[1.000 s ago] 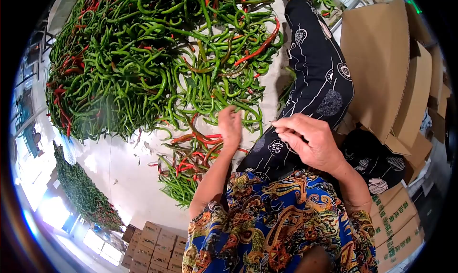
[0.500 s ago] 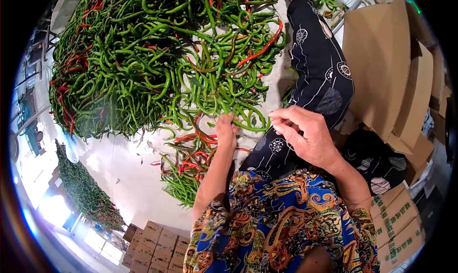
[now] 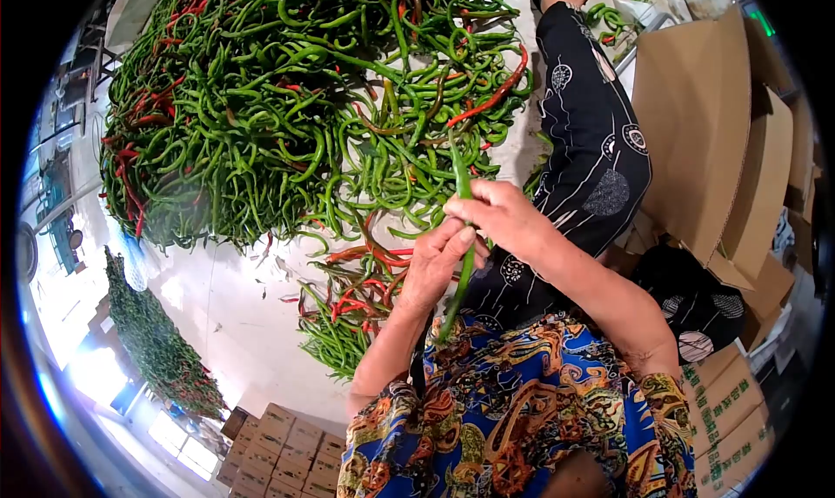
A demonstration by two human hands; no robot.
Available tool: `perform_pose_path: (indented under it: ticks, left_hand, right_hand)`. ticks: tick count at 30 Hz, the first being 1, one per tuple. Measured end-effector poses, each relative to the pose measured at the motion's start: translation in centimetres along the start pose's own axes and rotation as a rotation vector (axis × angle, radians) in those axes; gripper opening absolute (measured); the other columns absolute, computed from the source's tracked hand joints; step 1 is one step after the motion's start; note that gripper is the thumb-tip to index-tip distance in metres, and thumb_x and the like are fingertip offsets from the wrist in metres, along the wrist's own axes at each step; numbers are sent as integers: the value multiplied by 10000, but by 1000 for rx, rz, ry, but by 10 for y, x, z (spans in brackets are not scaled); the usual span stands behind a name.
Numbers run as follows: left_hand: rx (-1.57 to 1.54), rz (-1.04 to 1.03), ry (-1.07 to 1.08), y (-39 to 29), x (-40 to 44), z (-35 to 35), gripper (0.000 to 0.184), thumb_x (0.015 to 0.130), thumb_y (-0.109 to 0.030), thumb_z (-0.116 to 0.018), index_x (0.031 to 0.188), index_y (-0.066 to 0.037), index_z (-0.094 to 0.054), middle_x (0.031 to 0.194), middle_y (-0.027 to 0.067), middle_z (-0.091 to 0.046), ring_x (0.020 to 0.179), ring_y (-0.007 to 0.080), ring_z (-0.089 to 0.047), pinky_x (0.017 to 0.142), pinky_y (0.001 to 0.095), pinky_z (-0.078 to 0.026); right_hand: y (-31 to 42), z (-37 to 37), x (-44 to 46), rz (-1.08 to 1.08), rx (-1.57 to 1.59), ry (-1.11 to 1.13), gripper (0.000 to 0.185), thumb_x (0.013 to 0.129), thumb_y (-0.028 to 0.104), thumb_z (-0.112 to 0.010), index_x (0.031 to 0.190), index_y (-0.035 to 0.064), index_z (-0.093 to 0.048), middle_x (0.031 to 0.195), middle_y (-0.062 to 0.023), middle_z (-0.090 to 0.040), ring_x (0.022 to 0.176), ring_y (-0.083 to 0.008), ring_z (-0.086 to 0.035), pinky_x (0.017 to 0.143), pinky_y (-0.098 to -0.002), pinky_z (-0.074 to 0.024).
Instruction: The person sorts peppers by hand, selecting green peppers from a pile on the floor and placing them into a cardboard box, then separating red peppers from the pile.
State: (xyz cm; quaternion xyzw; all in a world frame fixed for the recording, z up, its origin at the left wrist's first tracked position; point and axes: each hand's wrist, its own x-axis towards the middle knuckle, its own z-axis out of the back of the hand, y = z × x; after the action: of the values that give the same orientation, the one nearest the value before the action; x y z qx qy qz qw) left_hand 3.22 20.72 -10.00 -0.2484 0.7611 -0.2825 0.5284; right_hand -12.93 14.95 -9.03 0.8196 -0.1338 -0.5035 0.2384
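Note:
My right hand (image 3: 500, 213) is closed, with the thumb and fingers pinching a long green chili pepper (image 3: 460, 169) whose tip points away from me. Just below it, my left hand (image 3: 437, 259) is curled round green chili too, its thumb pressing close to the right hand's fingertips. A green length (image 3: 458, 296) runs down from between the hands towards my shirt; whether it is the same pepper or another, I cannot tell. Beyond the hands spreads a large heap of green chili peppers (image 3: 235, 106). Beside my left wrist lies a smaller pile of red chili peppers (image 3: 352, 305) with green ones.
My outstretched leg (image 3: 600, 141) in dark patterned trousers lies along the heap's right side. An opened cardboard box (image 3: 696, 124) stands at the right. Stacked cartons (image 3: 283, 450) are at the lower left, and more cartons (image 3: 726, 402) at the lower right. Another chili heap (image 3: 156, 341) lies far left.
My right hand has moved left to meet my left hand. The left hand has lifted from the heap's edge towards me, and green chili is now held between both hands.

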Motion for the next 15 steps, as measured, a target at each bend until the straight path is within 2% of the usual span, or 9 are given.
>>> perform_pose_path:
  ticks: [1, 3, 5, 7, 9, 11, 12, 13, 15]
  left_hand:
    - [46, 45, -7, -6, 1, 1, 279, 963, -261, -537, 1041, -11, -634, 767, 38, -626, 684, 102, -562, 624, 253, -447]
    - [138, -134, -234, 22, 23, 23, 284, 960, -258, -527, 1014, -5, -644, 791, 33, -633, 680, 94, -552, 620, 241, -440]
    - [176, -53, -585, 69, 51, 60, 214, 920, -163, -568, 1018, 12, -644, 788, 15, -628, 629, 82, -523, 588, 218, -427]
    - [402, -130, -696, 96, 66, 87, 225, 860, -157, -618, 1000, 13, -663, 759, 27, -648, 642, 85, -565, 582, 224, -428]
    - [655, -31, -706, 117, 81, 95, 244, 860, -227, -627, 953, -10, -687, 743, 76, -659, 652, 120, -585, 609, 265, -457]
    - [764, -120, -693, 139, 102, 89, 289, 857, -295, -625, 927, -25, -697, 753, 146, -664, 663, 216, -618, 653, 338, -484]
    - [831, -48, -706, 138, 111, 83, 338, 832, -348, -638, 916, -26, -696, 779, 195, -662, 706, 332, -636, 684, 403, -490]
    - [925, -40, -831, 142, 122, 77, 371, 805, -370, -647, 891, -12, -693, 810, 215, -665, 740, 380, -637, 691, 427, -488]
    - [813, 88, -830, 138, 137, 68, 377, 784, -367, -677, 840, 6, -674, 841, 264, -644, 821, 435, -628, 726, 496, -475]
  right_hand:
    - [-10, -2, 11, 222, -15, -163, 248, 945, 238, -562, 901, -5, -586, 812, -79, -638, 712, -178, -641, 679, -319, -522]
    - [1, 0, 4, 315, 395, -255, 241, 956, 256, -539, 961, 16, -562, 843, -89, -642, 719, -162, -636, 624, -280, -505]
    - [2, 14, 3, 356, 481, -309, 253, 971, 284, -536, 1014, 35, -546, 778, -35, -597, 620, -106, -567, 572, -229, -463]
    - [11, 11, -4, 337, 636, -258, 237, 974, 273, -533, 1005, 40, -563, 715, 5, -529, 573, -73, -502, 535, -202, -428]
    - [2, 11, 2, 354, 427, -262, 216, 965, 254, -547, 989, 43, -584, 690, 31, -477, 547, -57, -446, 501, -194, -393]
    - [0, 7, 3, 288, 354, -200, 178, 944, 200, -579, 1004, 33, -595, 709, 38, -478, 538, -39, -415, 481, -195, -360]
    - [1, 5, 3, 281, 349, -168, 191, 946, 201, -580, 1027, 28, -597, 719, 43, -472, 571, -44, -419, 518, -195, -362]
    - [1, 5, 3, 274, 343, -138, 205, 948, 202, -581, 1050, 24, -600, 729, 48, -466, 604, -48, -424, 555, -195, -365]
    - [-7, 9, 8, 309, 318, -120, 191, 941, 180, -587, 1052, 25, -596, 781, 22, -519, 623, -56, -446, 566, -197, -373]
